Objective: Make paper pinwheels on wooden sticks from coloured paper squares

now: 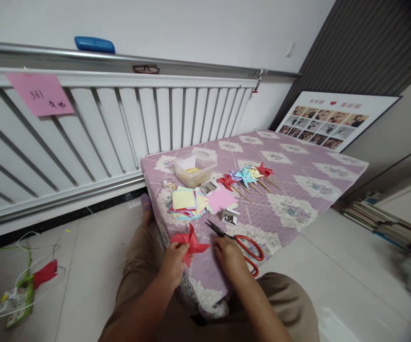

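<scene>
A red paper pinwheel (190,243) is pinched at its middle between the thumb and fingers of my left hand (176,259), over the near end of the table. My right hand (229,254) is closed, its fingers curled low by the cloth; whatever they may hold is hidden. Just beyond it lie scissors (248,246) with red handles, partly behind this hand, blades pointing to the far left. A small open box (229,217) of metal pins or tacks stands past the blades. Farther off lie stacked coloured paper squares (184,199) and a pink sheet (221,198).
A clear plastic tub (195,173) holds thin sticks. Several pinwheels on sticks (246,175) lie beyond the paper on the patterned tablecloth (291,209). A white radiator (162,114) borders the far side. On the floor at left are a power strip (20,304) and cables.
</scene>
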`<state>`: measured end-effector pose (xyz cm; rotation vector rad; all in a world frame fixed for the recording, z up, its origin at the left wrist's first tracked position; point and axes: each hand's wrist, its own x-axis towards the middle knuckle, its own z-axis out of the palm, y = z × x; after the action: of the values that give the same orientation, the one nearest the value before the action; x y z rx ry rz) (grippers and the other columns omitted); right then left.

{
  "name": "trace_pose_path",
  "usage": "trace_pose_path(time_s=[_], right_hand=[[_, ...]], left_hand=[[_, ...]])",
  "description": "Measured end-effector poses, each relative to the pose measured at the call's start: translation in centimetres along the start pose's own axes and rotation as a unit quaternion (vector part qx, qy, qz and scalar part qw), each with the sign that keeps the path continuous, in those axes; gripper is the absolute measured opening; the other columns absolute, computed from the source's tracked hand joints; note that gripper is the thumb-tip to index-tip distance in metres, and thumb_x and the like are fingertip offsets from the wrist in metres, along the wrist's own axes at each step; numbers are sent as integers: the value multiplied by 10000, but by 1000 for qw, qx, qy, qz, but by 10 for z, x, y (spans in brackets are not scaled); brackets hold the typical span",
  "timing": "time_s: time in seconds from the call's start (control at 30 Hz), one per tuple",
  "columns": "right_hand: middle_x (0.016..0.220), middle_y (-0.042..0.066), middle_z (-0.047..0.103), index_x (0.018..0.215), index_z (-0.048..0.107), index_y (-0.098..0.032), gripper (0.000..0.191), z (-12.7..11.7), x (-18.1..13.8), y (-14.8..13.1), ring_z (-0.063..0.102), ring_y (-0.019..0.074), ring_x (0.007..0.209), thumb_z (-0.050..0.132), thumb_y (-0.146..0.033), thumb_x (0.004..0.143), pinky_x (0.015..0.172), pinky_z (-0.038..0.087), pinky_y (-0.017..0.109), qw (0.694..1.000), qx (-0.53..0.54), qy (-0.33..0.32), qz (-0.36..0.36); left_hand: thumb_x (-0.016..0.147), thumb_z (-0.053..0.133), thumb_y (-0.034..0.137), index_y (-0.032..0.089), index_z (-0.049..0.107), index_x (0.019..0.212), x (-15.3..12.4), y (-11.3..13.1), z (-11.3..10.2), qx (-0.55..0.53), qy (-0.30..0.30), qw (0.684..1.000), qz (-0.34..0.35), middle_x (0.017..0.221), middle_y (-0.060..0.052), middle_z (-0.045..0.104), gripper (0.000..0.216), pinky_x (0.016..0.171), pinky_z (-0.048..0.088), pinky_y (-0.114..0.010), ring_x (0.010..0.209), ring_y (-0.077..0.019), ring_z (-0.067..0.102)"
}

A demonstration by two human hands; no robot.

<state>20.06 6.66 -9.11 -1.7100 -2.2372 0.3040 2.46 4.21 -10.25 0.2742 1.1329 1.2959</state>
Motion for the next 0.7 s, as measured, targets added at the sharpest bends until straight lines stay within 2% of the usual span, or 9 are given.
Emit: trace_pose_path(time_s=[0.37,0.7], right_hand=[[837,78,671,838,655,-156,212,0,5,6,622,198,808,450,-118,875,735,440,266,1000,-4,16,5],[772,63,641,742,643,-177,245,-1,5,-4,601,193,750,455,-107,882,681,405,266,999,-47,7,-16]], left_hand=[[497,790,274,172,575,662,-1,0,2,8,10,1000,2,575,26,629,289,546,466,-254,504,-124,581],[490,787,288,180,548,645,-3,1,3,23,15,1000,8,576,39,595,304,562,471,-264,514,-114,550]])
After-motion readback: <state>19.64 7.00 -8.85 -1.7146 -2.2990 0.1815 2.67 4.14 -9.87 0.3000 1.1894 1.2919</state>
